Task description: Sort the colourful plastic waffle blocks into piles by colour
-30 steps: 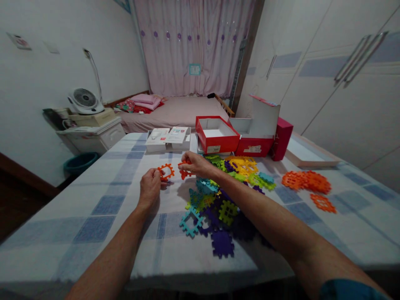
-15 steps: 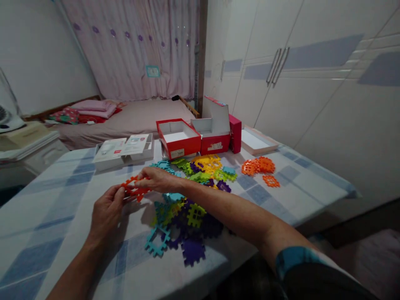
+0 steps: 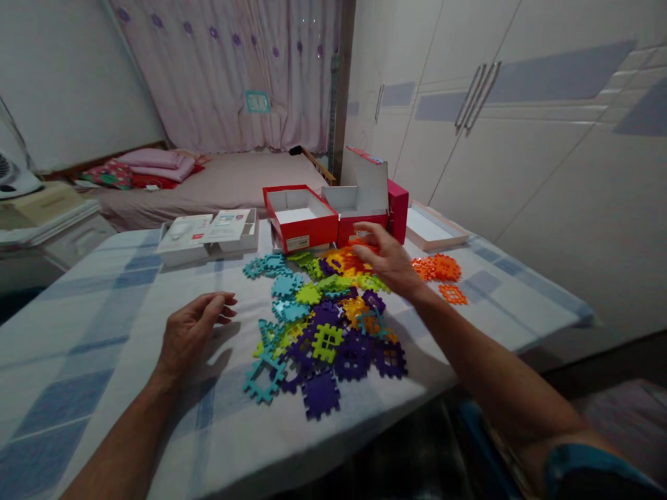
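Observation:
My right hand (image 3: 388, 260) is over the far part of the pile, its fingers curled around orange toothed plastic building pieces (image 3: 363, 255), partly hidden by the hand. Left of the pile, my left hand (image 3: 195, 330) hovers near the cloth with loosely bent fingers a little apart and nothing in them. Between the hands lie flat interlocking pieces: purple ones (image 3: 320, 394) in front, turquoise ones (image 3: 286, 286) to the left, lime green ones (image 3: 327, 343) and yellow ones (image 3: 355, 309) among them. A separate heap of orange pieces (image 3: 447, 267) rests beyond my right wrist, with one orange frame piece (image 3: 452, 294) beside it.
Along the table's far side stand a red open box (image 3: 307, 232), another red box with its lid raised (image 3: 372, 187), a white box (image 3: 185, 239) with printed cards and a shallow pale tray (image 3: 432, 232). A checked cloth (image 3: 104, 333) covers the table. White wardrobes (image 3: 547, 160) line the right.
My right hand has moved from beside my left hand rightward across the pile, carrying orange pieces. My left hand has let go of them. The view has shifted slightly.

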Motion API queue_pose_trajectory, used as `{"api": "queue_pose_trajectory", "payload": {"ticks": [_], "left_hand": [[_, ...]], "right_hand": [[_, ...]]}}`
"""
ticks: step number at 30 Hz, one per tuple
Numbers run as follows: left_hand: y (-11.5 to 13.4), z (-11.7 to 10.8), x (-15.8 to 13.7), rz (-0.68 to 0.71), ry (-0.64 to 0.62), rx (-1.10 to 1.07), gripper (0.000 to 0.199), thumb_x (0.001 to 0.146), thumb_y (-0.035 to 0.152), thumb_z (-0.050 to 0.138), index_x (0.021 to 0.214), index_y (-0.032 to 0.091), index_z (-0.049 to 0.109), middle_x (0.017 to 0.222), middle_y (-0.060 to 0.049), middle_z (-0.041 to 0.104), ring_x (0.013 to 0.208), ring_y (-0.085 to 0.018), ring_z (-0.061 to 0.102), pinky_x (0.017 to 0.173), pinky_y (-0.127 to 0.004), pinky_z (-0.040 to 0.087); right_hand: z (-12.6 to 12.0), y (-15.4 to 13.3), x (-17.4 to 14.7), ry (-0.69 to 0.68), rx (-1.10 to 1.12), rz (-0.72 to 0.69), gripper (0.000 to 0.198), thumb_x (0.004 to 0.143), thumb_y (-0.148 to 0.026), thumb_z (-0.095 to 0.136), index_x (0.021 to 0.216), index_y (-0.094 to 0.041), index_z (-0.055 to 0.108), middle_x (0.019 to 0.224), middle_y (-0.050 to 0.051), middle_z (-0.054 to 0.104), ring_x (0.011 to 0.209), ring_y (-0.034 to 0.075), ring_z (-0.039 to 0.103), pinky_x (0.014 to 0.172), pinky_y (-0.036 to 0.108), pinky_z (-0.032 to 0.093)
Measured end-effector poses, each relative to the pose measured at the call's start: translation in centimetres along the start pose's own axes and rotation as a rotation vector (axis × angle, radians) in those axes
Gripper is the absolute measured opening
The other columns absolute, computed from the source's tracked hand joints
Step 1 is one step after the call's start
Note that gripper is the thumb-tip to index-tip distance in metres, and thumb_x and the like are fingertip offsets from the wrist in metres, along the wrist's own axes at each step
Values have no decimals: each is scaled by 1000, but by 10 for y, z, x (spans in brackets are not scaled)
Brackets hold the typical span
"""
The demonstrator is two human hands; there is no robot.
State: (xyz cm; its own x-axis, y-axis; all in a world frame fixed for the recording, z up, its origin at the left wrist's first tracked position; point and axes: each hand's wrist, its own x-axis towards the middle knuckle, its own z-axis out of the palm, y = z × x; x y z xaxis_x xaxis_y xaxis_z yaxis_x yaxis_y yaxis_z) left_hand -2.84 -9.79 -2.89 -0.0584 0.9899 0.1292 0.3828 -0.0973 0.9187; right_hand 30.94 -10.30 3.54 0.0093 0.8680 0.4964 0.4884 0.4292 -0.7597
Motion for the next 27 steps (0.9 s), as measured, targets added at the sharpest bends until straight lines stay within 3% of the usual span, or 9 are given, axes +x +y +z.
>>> {"api": "queue_pose_trajectory", "payload": {"ticks": [4, 8, 11, 13, 17, 20, 23, 27], "left_hand": [[-6, 4, 2, 102, 13, 92, 32, 82, 48, 51, 85, 20, 67, 76, -3, 66, 68, -16, 63, 62, -25, 52], [-11, 10, 4, 182, 30, 173, 29, 82, 44, 50, 87, 20, 66, 87, -3, 68, 73, -17, 64, 70, -28, 52], [-1, 16, 0, 380, 3, 309, 27, 84, 39, 48, 92, 20, 65, 94, -5, 68, 82, -19, 64, 77, -29, 51], [17, 22, -7, 528, -88, 374, 27, 86, 37, 47, 96, 20, 66, 99, -7, 67, 90, -20, 63, 82, -31, 50], [59, 47, -27, 765, -447, 529, 35, 89, 40, 47, 115, 22, 62, 124, -11, 59, 114, -24, 55, 98, -38, 44], [69, 76, -37, 902, -666, 658, 52, 84, 48, 56, 131, 28, 51, 142, -10, 44, 131, -30, 41, 107, -50, 35], [61, 100, -35, 918, -671, 756, 56, 82, 48, 59, 133, 29, 47, 145, -10, 41, 134, -33, 36, 107, -57, 31], [48, 111, -19, 895, -563, 788, 37, 84, 38, 58, 118, 22, 59, 133, -13, 51, 119, -28, 51, 100, -45, 42]], "right_hand": [[-97, 71, -34, 159, -305, 283, 33, 78, -40, 58, 100, -16, 65, 89, 7, 69, 77, 19, 63, 74, 34, 51], [-146, 123, -64, 216, -493, 421, 33, 77, -38, 54, 98, -17, 67, 89, 10, 69, 74, 20, 62, 72, 35, 49], [-152, 143, -74, 249, -694, 341, 33, 75, -35, 51, 96, -15, 67, 95, 15, 67, 84, 23, 60, 80, 39, 47], [-150, 152, -76, 299, -785, 243, 35, 75, -34, 48, 96, -13, 66, 100, 17, 65, 95, 26, 57, 88, 42, 45], [-144, 168, -77, 425, -863, 219, 38, 78, -35, 44, 103, -14, 63, 106, 16, 62, 106, 28, 52, 96, 47, 39], [-143, 170, -78, 508, -890, 254, 39, 79, -36, 43, 107, -15, 61, 109, 16, 60, 108, 29, 51, 97, 49, 38], [-143, 158, -77, 541, -910, 194, 40, 79, -33, 43, 109, -14, 60, 112, 16, 60, 110, 29, 50, 99, 48, 37], [-131, 125, -73, 421, -856, 68, 35, 82, -30, 42, 109, -16, 60, 114, 16, 60, 112, 27, 50, 102, 43, 35]]}}
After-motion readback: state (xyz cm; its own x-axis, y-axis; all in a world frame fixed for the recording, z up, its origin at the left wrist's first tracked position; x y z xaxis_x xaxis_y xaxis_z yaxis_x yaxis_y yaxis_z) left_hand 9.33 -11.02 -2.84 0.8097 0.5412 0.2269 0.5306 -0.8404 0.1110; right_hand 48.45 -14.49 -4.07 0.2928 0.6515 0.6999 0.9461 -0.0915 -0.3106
